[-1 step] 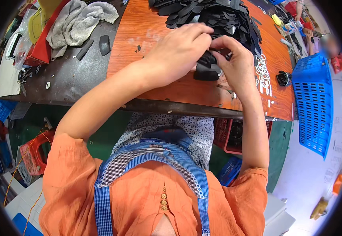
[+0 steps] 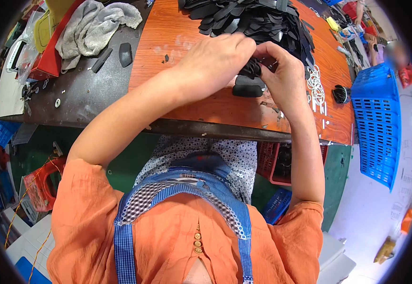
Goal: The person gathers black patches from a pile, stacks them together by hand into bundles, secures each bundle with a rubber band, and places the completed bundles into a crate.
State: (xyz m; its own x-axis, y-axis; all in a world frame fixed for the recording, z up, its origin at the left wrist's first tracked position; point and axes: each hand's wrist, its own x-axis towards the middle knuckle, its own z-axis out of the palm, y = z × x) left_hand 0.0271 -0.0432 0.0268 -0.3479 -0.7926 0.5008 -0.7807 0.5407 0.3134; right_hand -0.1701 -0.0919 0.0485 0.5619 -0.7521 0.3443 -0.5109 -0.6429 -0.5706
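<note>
Over the wood-patterned board, my left hand and my right hand meet around a small bundle of flat black strips. The right thumb and forefinger curl round the bundle from its right side. My left fingers close at its upper left, their tips partly hidden behind the back of that hand. Just below the bundle a black rounded block lies on the board. Beyond both hands rises a large heap of loose black strips.
White rings lie right of my right hand, with a round black coil further right. A blue basket stands past the table's right edge. At left are a grey cloth and a red bin. Another person sits at far right.
My left hand has shifted slightly toward me and its fingers are bent more. A little more of the black bundle shows between the hands.
</note>
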